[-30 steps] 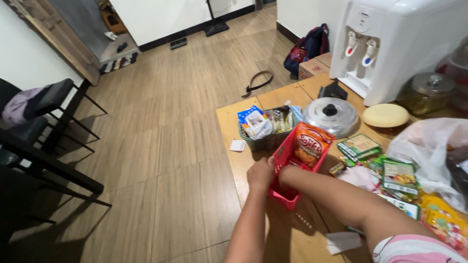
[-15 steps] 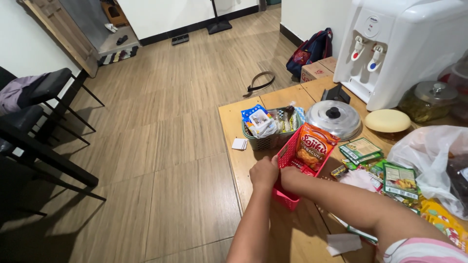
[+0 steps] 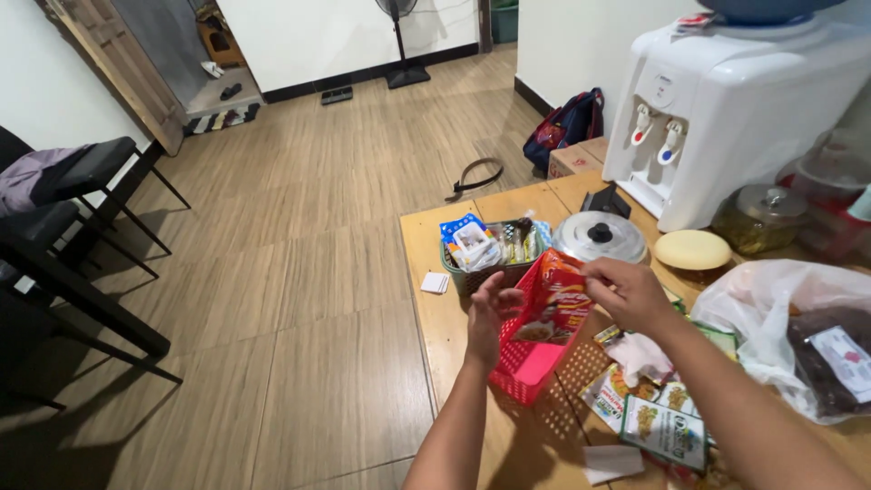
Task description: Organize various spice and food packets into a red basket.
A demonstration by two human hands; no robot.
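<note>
Right hand (image 3: 626,292) pinches the top of an orange packet (image 3: 553,304), held upright over the red basket (image 3: 531,358) on the bench (image 3: 435,327); left hand (image 3: 490,313) open, fingers spread beside it.

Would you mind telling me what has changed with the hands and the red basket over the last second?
Both hands have come up out of the red basket. The right hand has taken hold of the orange-red packet at its top and lifted it; the left hand now steadies its side. The basket now sits tilted. The green basket and the pot lid stayed put.
</note>
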